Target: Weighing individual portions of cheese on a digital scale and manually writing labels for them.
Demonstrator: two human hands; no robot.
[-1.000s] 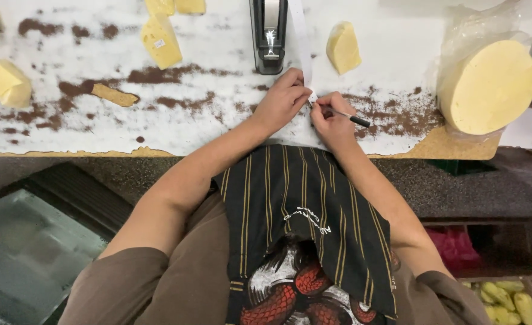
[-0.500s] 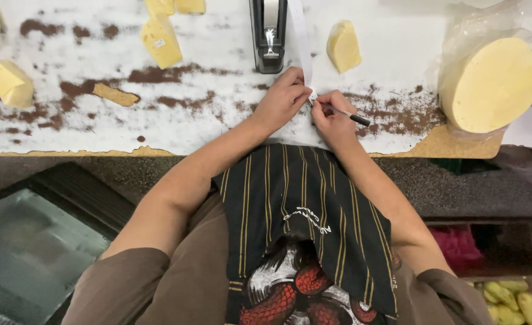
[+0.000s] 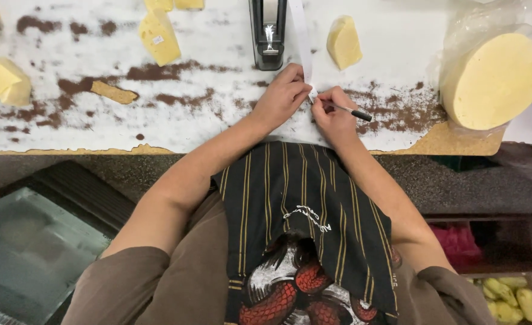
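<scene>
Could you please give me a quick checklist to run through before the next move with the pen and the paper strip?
1. Left hand pins the white paper strip flat on the table: ok.
2. Right hand grips the pen, tip at the strip's near end: ok.
3. What the pen has marked: cannot tell, the fingers hide it.
4. Strip runs free beside the black dispenser, not snagged: cannot tell.
5. Small cheese wedge lies apart from the strip: ok.
6. Large wrapped cheese round sits clear of the right elbow: ok.
</scene>
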